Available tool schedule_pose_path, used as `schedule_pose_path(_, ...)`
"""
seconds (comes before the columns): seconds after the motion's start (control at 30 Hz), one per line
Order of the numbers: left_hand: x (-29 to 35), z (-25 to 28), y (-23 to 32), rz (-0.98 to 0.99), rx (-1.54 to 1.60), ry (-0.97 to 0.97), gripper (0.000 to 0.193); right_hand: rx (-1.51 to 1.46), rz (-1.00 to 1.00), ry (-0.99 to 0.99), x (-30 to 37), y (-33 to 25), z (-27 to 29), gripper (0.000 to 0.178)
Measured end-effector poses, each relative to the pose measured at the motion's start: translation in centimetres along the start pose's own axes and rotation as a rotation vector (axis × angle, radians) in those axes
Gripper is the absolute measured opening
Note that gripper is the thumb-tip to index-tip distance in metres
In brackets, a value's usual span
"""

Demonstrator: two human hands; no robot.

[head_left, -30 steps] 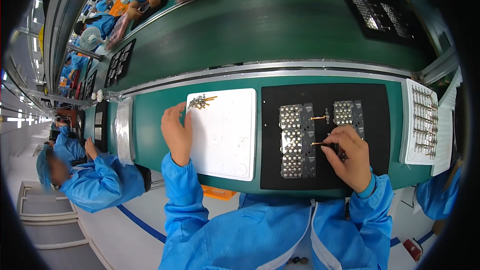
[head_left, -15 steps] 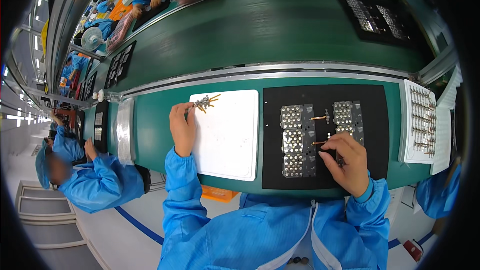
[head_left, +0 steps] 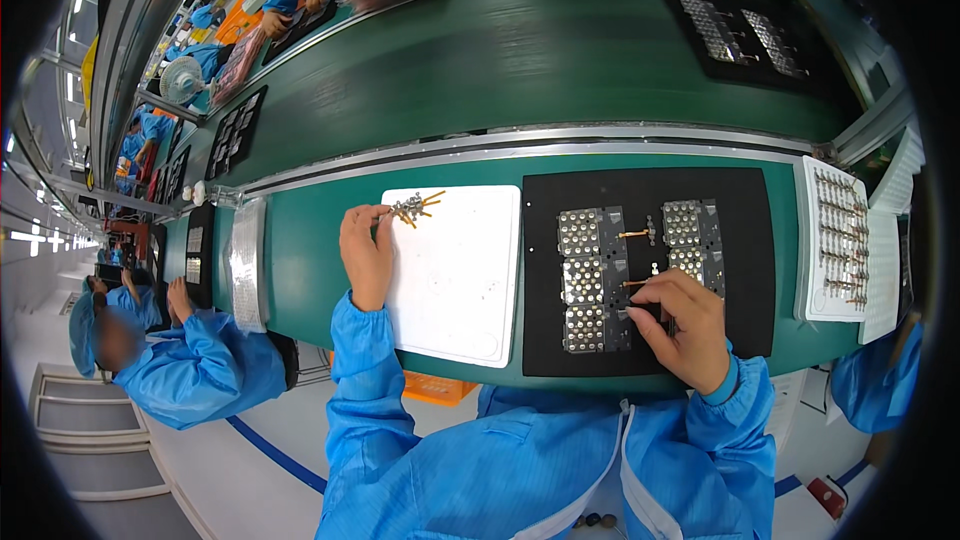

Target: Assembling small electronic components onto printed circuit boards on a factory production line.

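Observation:
On the left, my left hand [head_left: 367, 258] pinches a bunch of small flex cables [head_left: 412, 208] with yellow-orange tails, above the top left corner of a white tray [head_left: 450, 290]. My right hand [head_left: 688, 328] is over a black mat [head_left: 745, 270], thumb and forefinger close together at the edge of the left block of circuit boards [head_left: 584, 278]. Whatever lies between those fingertips is too small to make out. One flex cable [head_left: 636, 234] with a copper-coloured tail lies across that block's right edge; another sits just above my forefinger. My right hand partly covers the right block of boards [head_left: 684, 225].
Rows of similar small parts fill a white tray [head_left: 838, 240] at the right. Beyond a metal rail [head_left: 500, 147] runs a green belt [head_left: 450, 60] carrying another black mat with boards [head_left: 745, 35]. A clear plastic-wrapped stack [head_left: 250, 265] and a seated co-worker [head_left: 205, 360] are at the left.
My right hand has shifted slightly left, its fingertips now at the left block's edge. My left hand still holds the bunch in nearly the same place.

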State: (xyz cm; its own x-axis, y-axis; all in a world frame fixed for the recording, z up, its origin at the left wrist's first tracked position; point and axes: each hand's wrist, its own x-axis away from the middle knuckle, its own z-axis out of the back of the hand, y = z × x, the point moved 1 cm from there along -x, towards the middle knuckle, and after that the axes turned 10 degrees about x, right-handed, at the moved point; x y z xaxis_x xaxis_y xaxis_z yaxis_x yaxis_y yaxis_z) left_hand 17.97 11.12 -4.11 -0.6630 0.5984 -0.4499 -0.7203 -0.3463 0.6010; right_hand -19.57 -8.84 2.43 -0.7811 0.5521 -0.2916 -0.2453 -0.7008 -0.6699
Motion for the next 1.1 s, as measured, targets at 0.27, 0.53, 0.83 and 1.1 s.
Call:
schedule_pose_path(0.27, -0.3, 0.0, -0.3, -0.105, -0.016, -0.006, 0.010, -0.002, -0.003, -0.005, 0.1, 0.0, -0.1, 0.014)
schedule_pose_path(0.53, 0.0, 1.1, 0.4, -0.064, 0.037, 0.060, 0.009, 0.003, -0.016, -0.007, 0.3, 0.0, -0.1, 0.013)
schedule_pose_path(0.83, 4.5, 3.5, 9.8, 0.154, 0.386, -0.006, 0.007, -0.029, 0.014, -0.015, 0.4, 0.2, -1.3, 0.014)
schedule_pose_path(1.1, 10.9, -3.9, 17.3, 0.721, 1.419, -0.731, 0.020, -0.102, 0.251, -0.056, -0.5, -2.2, -2.1, 0.038)
